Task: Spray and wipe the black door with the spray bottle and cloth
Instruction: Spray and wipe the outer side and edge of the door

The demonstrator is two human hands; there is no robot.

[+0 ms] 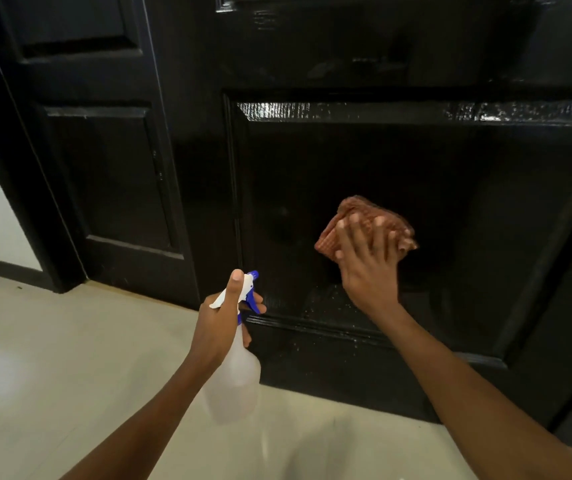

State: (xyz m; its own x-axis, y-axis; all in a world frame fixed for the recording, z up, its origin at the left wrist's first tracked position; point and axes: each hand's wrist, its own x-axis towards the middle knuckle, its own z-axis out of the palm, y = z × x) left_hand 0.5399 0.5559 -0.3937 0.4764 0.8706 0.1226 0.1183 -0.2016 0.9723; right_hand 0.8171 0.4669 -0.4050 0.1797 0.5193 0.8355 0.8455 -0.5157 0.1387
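Wiping step: right hand (367, 261) presses cloth (364, 216) with spread fingers on black door (416, 161), centre right. Left hand (222, 317) grips spray bottle (232, 379), lower centre. Next: wipe droplets below.

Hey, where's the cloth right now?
In the head view, right of centre: the right hand presses the cloth flat on the black door lower panel, above some spray droplets.
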